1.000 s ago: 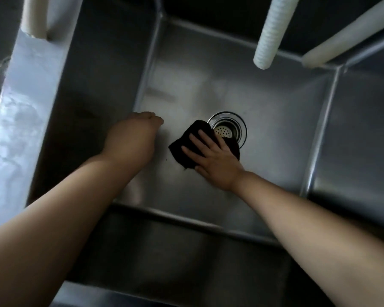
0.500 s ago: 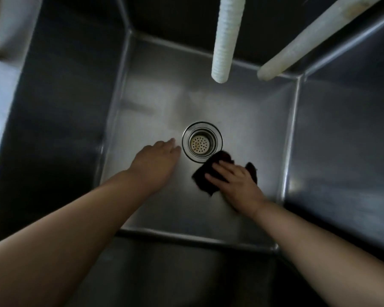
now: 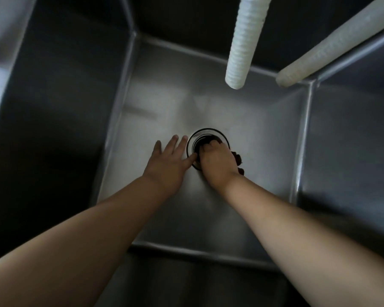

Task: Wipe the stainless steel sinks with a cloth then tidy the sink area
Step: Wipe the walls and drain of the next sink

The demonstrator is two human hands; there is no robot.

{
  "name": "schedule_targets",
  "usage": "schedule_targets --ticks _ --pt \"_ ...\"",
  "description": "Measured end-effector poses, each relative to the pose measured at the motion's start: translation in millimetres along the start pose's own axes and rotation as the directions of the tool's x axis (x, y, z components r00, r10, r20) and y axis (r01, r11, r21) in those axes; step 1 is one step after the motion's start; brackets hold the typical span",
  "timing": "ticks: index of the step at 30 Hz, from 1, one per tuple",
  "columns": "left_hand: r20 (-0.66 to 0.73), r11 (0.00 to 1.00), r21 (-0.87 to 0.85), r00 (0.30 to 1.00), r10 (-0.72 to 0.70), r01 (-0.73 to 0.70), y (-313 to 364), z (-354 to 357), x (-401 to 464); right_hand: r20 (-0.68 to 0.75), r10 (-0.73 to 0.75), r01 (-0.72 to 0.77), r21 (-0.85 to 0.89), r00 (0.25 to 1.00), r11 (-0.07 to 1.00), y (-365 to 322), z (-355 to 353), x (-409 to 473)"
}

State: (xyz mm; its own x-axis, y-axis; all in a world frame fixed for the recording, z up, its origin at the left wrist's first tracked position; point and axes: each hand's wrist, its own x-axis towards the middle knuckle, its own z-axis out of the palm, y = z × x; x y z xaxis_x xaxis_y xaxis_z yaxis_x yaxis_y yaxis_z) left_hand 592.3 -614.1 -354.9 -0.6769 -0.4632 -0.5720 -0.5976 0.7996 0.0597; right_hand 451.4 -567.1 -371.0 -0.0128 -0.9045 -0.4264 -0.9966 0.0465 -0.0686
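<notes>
Both bare forearms reach down from the near edge into a deep stainless steel sink (image 3: 242, 120), converging at the round drain (image 3: 208, 135) in the middle of its floor. The left hand (image 3: 169, 162) lies flat on the sink floor just left of the drain, fingers straight and spread, pointing away from the person, thumb tip touching the drain's metal ring; its grip is fully open and holds nothing. The right hand (image 3: 217, 162) is hunched over the drain, knuckles up, fingers curled down into the opening, its grip closed round a dark cloth (image 3: 238, 161). The cloth is bunched under the palm with no clear long axis; crumpled dark folds show at the right of the hand and a bit inside the drain ring. The sink's walls are smooth, dull brushed metal with straight seams and softly rounded corners. Two white ribbed hoses (image 3: 242, 47) (image 3: 333, 43) hang over the far side, their cut ends pointing down.
</notes>
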Motion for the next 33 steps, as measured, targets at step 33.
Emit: schedule_targets --ticks 33 --pt "0.088 0.999 0.044 0.996 -0.016 0.012 0.6 -7.1 7.1 0.245 0.075 -0.002 -0.285 0.967 0.958 -16.5 -10.1 11.9"
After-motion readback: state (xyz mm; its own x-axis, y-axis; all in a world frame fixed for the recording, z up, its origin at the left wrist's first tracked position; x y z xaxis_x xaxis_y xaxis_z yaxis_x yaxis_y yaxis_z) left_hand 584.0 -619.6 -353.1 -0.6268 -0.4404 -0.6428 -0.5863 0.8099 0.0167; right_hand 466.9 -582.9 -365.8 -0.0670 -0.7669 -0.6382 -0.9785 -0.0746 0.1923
